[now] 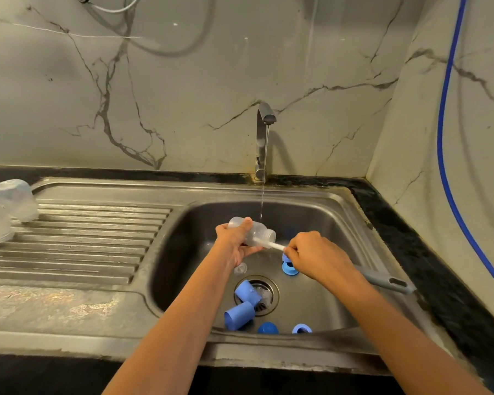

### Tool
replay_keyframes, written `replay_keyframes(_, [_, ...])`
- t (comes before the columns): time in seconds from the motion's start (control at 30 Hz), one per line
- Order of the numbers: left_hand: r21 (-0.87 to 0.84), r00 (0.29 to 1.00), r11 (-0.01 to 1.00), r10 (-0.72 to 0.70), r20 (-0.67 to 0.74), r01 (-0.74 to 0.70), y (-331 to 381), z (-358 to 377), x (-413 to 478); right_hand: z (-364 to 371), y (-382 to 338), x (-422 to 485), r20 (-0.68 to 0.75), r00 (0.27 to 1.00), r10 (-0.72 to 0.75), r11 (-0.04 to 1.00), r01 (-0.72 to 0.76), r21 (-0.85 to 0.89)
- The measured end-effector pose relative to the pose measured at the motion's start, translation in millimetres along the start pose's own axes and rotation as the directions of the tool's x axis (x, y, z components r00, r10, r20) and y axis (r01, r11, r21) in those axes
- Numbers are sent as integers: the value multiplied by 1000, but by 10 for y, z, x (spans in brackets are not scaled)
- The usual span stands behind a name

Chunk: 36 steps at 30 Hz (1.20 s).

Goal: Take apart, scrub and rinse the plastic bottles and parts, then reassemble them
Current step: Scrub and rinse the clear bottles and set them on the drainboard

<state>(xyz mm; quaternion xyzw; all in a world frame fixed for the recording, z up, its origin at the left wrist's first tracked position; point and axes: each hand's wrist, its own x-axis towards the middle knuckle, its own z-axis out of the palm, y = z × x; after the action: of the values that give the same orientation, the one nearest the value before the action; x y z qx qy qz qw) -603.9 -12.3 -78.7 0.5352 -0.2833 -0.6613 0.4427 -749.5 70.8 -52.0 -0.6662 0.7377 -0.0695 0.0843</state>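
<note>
Clear plastic bottle (254, 233) is held on its side over the sink basin (320, 297), mouth to the right, just left of the water stream (261, 203). L hand (236, 248) grips it round the body, fingers curled over the top. R hand (314, 256) pinches a thin white brush stem (273, 246) whose far end sits inside the bottle mouth. Hands are apart, joined only by the stem.

Below R hand a blue ring (289, 269) lies on the basin floor; a small clear part (240, 268) sits under L wrist. Two blue caps (247, 292) lie on the drain strainer (265, 295), w/ a blue dome (267, 328) and a second blue ring (301, 328) near the front wall. Grey handle (385, 280) lies across the right rim. Tap (264, 138) is running. Two clear bottles (16, 199) stand upside down on the drainboard (92, 238), far left. Black counter (397, 223) edges the sink; blue hose (445, 138) hangs on the right wall.
</note>
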Motion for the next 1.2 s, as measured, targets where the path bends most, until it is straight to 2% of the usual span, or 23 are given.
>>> replay_keyframes(0.1, [-29, 1000, 1000, -4, 6, 4, 8, -68, -24, 15, -2, -2, -37, 998, -49, 996, 51, 71])
replay_keyframes(0.2, [-89, 1000, 996, -8, 6, 9, -25, -137, -62, 64, -20, 3, -71, 997, -19, 990, 29, 138])
replay_keyframes(0.37, [-26, 999, 999, 33, -20, -34, -58, -147, -86, 65, -38, 5, 0, 999, 51, 989, -51, 141])
replay_keyframes(0.5, [51, 999, 998, 47, -24, -46, -73, -156, -83, 24, -1, -6, 68, 997, -34, 992, 26, 120])
replay_keyframes(0.63, [-39, 999, 999, 35, -6, -35, -102, -215, -65, 33, -18, -14, 4, 997, -81, 985, 79, 153])
replay_keyframes(0.73, [-143, 1000, 990, -3, 26, 6, -115, -226, -56, 101, -19, 6, -29, 999, -14, 978, 19, 208])
replay_keyframes(0.87, [-99, 999, 995, 18, 27, -15, -163, -188, -34, 130, 40, 84, 12, 998, 55, 981, -56, 186])
replay_keyframes(1.0, [-77, 995, 996, 50, 82, -44, -137, -191, -26, 134, 35, 77, 45, 999, -14, 990, 7, 141])
replay_keyframes(1.1, [-108, 995, 993, 58, 82, -49, -98, -203, -7, 137, 10, 51, 0, 999, -49, 979, 48, 200])
replay_keyframes(1.2, [-134, 995, 988, 82, 57, -73, -67, -211, 13, 173, 11, 74, -75, 997, -7, 963, 27, 267])
